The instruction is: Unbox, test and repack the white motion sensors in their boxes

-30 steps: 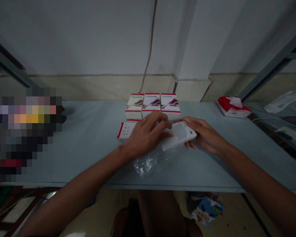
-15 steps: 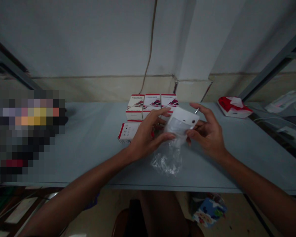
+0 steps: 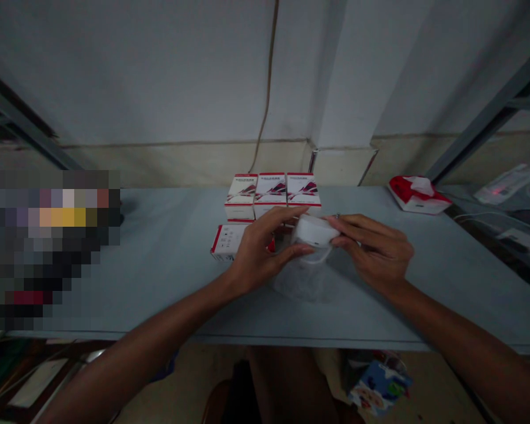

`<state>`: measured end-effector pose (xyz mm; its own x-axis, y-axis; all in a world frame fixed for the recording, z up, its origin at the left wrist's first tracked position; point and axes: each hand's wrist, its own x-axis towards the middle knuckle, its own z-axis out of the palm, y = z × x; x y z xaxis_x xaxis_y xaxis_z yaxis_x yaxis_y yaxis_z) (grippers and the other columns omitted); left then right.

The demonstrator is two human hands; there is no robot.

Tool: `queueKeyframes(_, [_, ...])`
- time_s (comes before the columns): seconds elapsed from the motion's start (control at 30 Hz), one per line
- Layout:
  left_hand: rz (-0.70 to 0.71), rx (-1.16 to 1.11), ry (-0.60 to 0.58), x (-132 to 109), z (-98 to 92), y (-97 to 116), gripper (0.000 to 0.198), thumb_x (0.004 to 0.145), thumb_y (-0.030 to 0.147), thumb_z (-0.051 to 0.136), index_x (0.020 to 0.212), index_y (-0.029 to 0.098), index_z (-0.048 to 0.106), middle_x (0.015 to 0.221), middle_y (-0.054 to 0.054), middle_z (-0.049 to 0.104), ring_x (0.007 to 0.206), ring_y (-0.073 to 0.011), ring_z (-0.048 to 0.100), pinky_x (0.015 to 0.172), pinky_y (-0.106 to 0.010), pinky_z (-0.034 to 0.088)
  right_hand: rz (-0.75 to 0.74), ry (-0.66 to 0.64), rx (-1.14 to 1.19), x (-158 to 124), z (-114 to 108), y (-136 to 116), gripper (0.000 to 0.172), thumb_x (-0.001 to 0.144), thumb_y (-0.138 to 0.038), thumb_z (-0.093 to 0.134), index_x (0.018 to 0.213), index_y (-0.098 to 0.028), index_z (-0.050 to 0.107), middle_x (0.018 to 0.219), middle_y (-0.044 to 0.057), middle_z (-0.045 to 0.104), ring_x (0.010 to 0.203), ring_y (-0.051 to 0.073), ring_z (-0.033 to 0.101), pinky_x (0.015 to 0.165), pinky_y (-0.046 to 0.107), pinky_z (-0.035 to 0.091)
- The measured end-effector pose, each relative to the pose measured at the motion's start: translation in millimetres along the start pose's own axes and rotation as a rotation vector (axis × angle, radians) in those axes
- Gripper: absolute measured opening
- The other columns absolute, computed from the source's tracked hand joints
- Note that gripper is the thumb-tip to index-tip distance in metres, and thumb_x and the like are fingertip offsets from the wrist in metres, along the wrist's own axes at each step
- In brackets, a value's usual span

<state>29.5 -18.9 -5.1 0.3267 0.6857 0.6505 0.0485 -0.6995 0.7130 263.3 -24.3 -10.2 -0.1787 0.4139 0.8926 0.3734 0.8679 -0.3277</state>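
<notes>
Left hand (image 3: 259, 252) and right hand (image 3: 380, 252) are gripping a white device (image 3: 317, 231) in front of the box row (image 3: 271, 191); its clear bag (image 3: 307, 284) is apparently covering only part, so unpacking or bagging is looking unfinished.

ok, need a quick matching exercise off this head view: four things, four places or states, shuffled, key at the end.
Things
1. tissue pack
2. white device
3. three boxes in a row
4. cord

Places or states
A. hanging down the wall
B. held between the left hand and the right hand
C. standing side by side toward the back of the table
D. red and white, on the table to the right of both hands

Pairs: 1-D, 2-B, 3-C, 4-A
</notes>
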Motion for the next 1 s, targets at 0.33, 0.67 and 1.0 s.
queueKeyframes(0.33, [0.207,0.198,0.030,2.8,0.3,16.1,0.009,0.093,0.024,0.079,0.101,0.022,0.080,0.111,-0.006,0.079,0.101,-0.0159,0.076,0.091,-0.034,0.065,0.140,0.022,-0.012,-1.7,9.7,-12.2,0.008,0.094,-0.027,0.074,0.091,-0.029,0.082,0.104,0.008,0.080,0.086,0.023,0.074,0.071,0.039,0.063])
queueKeyframes(0.67, [0.334,0.467,-0.040,14.9,-31.6,7.6,0.020,0.098,0.029,0.073,0.114,0.018,0.072,0.104,-0.008,0.078,0.097,-0.0174,0.072,0.087,-0.033,0.060,0.345,-0.243,0.004,8.1,2.2,-11.2,0.017,0.094,-0.038,0.074,0.101,-0.023,0.078,0.084,0.001,0.079,0.062,0.013,0.068,0.061,0.027,0.052])
queueKeyframes(1.0, [0.235,0.721,-0.630,-2.9,-52.8,-4.7,0.020,0.096,0.013,0.069,0.113,0.020,0.073,0.103,-0.006,0.076,0.124,-0.0275,0.056,0.103,-0.045,0.053,0.913,0.309,0.362,15.7,-11.7,33.7,0.025,0.081,-0.039,0.082,0.070,-0.021,0.067,0.058,-0.004,0.056,0.048,0.010,0.049,0.041,0.023,0.038])
